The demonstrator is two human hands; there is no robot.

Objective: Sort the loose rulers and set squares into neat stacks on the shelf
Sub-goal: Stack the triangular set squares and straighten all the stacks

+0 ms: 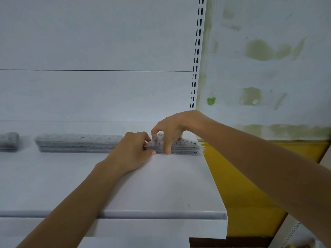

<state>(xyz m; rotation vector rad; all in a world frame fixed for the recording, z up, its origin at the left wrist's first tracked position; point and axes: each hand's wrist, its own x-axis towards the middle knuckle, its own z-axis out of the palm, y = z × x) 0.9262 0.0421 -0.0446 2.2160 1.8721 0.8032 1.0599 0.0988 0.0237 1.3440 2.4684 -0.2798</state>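
Two bare forearms reach in from the bottom corners across the white shelf [161, 185]. Its front lip runs straight across the lower view, and its right edge slants back toward the slotted upright [196, 59]. A broad bare stretch of shelf lies between the front lip and the stacks at the back.

The stack of set squares [186, 146] sits at the rear right corner. Its long side runs left to right along the back panel [89, 95], and its pointed tips fan out ragged just at the shelf's right edge. The left hand [132, 151] lies low on the shelf, its fingers curled and pinching the stack's left corner. The right hand [172, 129] arches over the top, fingers curled down onto the stack's front face and thumb toward the left corner.

Just left, near the left hand, the stack of rulers [78, 143] lies flat, long axis parallel to the back panel. A further pile [9, 142] is cut off at the left border.
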